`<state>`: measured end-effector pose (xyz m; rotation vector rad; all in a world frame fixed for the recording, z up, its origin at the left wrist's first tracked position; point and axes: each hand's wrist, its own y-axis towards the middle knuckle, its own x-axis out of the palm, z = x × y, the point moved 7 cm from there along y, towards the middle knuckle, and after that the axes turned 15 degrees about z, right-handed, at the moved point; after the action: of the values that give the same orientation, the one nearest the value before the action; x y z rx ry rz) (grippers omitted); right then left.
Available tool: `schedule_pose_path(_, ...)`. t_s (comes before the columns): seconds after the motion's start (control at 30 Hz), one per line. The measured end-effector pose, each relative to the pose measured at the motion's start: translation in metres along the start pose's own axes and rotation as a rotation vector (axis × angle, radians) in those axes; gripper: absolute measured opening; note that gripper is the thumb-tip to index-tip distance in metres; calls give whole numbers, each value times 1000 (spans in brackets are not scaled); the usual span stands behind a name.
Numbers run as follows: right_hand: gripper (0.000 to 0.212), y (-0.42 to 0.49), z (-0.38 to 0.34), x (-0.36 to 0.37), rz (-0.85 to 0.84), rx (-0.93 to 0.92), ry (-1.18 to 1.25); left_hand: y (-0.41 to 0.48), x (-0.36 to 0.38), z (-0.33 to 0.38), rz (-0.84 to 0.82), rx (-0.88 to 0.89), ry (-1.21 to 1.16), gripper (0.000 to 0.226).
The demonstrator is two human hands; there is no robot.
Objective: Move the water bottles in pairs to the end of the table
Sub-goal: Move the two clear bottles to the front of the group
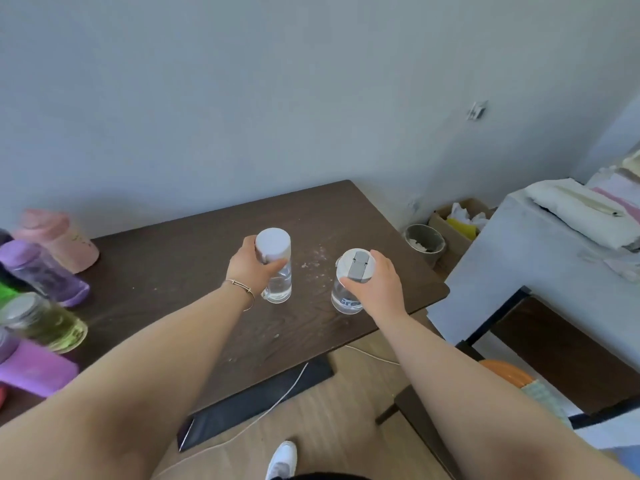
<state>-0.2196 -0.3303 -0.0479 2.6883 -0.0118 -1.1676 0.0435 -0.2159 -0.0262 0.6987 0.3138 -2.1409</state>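
A tall clear bottle with a white round cap [278, 271] stands upright near the right end of the dark wooden table [180, 271]; my left hand [251, 268] grips it just under the cap. To its right stands a shorter clear bottle with a white lid and grey flip latch [346, 292], with blue lettering low on its side. My right hand [375, 289] is wrapped around its lid from the right. At the table's left end stand several coloured bottles: a pink one [59, 244], a purple one [45, 271] and a yellow-green one [48, 323].
The table's right edge is just beyond the shorter bottle. On the floor past it are a grey bucket [425, 242] and a cardboard box [457, 220]. A grey covered stand [540, 271] is at the right. A white cable [277, 400] crosses the floor below.
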Motion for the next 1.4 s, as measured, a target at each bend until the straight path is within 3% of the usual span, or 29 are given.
schedule_pose_path(0.23,85,-55,-58,16,-99,-101,140,-59,-91,-45,191,-113,12,72)
schedule_pose_path(0.63,77,-174,-170,54,-223,-252,217,-119,-229,-136,356,-212,15,70)
schedule_pose_path(1.1,78,-344,-284,143,-257,-255,187,-136,-401,-282,298,-193,58,68)
schedule_pose_path(1.4,67,-399,-339,194,-285,-276,178,-117,-450,-349,271,-255,43,73)
